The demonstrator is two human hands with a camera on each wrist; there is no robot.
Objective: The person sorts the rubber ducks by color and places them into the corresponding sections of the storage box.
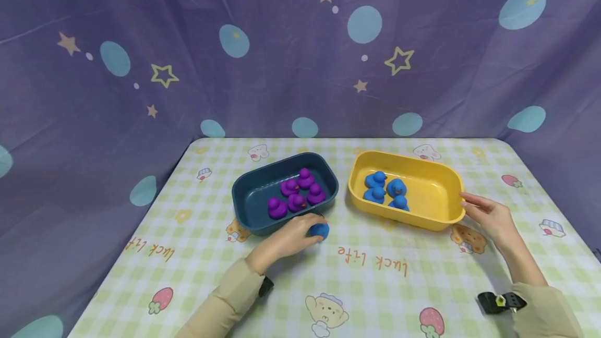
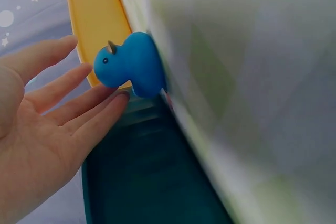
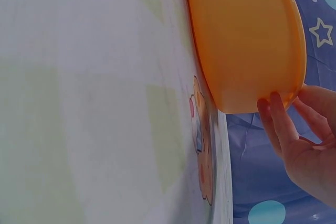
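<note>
Fingers (image 2: 79, 103) of the left hand (image 1: 293, 236) are straight and loosely spread, reaching over a blue duck (image 2: 131, 66) that sits on the desk (image 1: 366, 286) just in front of the dark blue tub (image 1: 244, 207). In the left wrist view the fingertips lie right beside the duck's body, and I cannot tell whether they touch it; nothing is curled around it yet. The right hand (image 1: 488, 218) rests with relaxed, straight fingers (image 3: 278, 124) against the near end of the yellow tub (image 1: 446, 213), touching its outer wall without gripping it.

Five purple ducks (image 1: 296, 194) sit in the dark blue tub and four blue ducks (image 1: 386, 191) cluster at the left end of the yellow tub, so the lone blue duck on the desk looks like the piece in hand.

To do this well, I would judge that the left fingers should close around the duck's round body from both sides, thumb opposite the others, rather than nudging it from one side, since it stands close to the tub wall and could skid against it or tip over. A light, even squeeze seems enough for a small soft toy. The right hand's contact should stay firm, steadying the yellow tub so it does not slide on the smooth cloth.
</note>
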